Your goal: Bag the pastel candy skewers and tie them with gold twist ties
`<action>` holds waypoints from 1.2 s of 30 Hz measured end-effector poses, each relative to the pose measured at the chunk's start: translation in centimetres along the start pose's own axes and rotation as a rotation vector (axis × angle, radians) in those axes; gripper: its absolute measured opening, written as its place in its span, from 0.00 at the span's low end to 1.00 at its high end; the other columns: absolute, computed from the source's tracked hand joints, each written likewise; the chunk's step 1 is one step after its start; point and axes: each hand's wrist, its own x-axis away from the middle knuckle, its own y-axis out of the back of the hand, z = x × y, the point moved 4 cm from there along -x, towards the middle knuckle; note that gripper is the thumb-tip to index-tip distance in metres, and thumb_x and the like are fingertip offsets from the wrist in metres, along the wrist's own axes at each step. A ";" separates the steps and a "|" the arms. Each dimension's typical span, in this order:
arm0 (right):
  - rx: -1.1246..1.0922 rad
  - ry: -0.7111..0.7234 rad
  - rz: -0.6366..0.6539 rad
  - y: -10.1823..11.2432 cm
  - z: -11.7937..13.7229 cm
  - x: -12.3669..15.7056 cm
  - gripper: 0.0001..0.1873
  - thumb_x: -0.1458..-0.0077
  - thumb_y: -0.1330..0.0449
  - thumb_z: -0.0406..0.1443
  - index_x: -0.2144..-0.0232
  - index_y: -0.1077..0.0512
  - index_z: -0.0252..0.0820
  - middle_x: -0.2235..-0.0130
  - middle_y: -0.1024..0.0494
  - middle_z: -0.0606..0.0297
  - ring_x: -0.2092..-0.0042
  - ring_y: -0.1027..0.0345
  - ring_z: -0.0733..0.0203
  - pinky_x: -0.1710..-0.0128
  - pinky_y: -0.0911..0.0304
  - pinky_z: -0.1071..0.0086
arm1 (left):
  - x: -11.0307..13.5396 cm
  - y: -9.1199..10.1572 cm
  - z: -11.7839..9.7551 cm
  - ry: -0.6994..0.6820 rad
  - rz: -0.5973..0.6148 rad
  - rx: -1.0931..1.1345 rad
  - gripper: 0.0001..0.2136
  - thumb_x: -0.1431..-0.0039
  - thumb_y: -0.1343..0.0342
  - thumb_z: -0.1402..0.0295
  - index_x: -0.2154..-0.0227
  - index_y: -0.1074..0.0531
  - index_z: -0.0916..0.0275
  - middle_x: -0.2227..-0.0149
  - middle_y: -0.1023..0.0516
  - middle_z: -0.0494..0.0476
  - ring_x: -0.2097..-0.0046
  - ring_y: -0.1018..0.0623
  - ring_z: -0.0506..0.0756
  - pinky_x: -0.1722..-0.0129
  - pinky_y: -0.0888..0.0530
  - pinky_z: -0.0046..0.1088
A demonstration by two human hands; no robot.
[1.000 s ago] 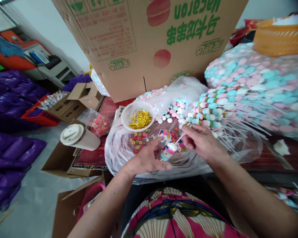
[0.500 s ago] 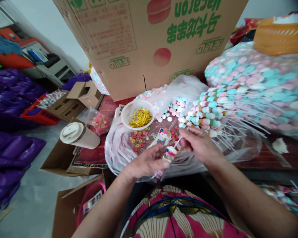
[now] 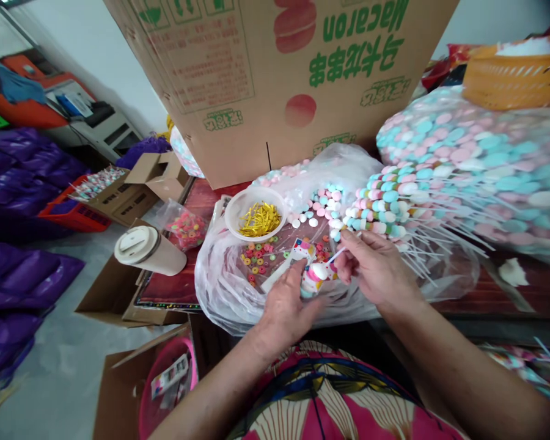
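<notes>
My right hand [image 3: 371, 266] is closed in a pinch on the thin white stick of a marshmallow skewer [image 3: 315, 276]. The skewer's sweets sit inside a small printed wrapper, angled toward my left hand. Beside the wrapper lies my left hand [image 3: 284, 305], fingers stretched out over a stack of printed wrappers [image 3: 279, 274] and thumb apart, blurred. Past my right hand, finished-looking marshmallow skewers [image 3: 394, 198] are piled, white sticks pointing right. A white bowl [image 3: 231, 214] holds gold twist ties [image 3: 260, 219]. Loose ring candies [image 3: 256, 256] lie in front of it on the clear plastic sheet [image 3: 220, 293].
A large cardboard box [image 3: 256, 91] stands behind the work area. A big bag of pastel marshmallows [image 3: 486, 140] and an orange basket [image 3: 513, 76] fill the right. At left are a beige cup [image 3: 165, 255], a bag of ring candies [image 3: 186, 229] and a pink basin [image 3: 192, 360].
My left hand has loosened from the wrapped sweets and shifted, now spread over the printed wrappers. My right hand keeps the stick and has moved slightly right.
</notes>
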 end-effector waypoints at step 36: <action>0.508 0.203 0.439 -1.7 0.9 1.4 0.24 0.42 0.47 0.46 0.85 0.38 0.41 0.85 0.38 0.71 0.81 0.46 0.70 0.81 0.50 0.74 | -2.0 2.1 0.9 0.039 0.062 0.027 0.15 0.54 0.36 0.58 0.68 0.27 0.64 0.73 0.27 0.49 0.70 0.30 0.50 0.69 0.34 0.24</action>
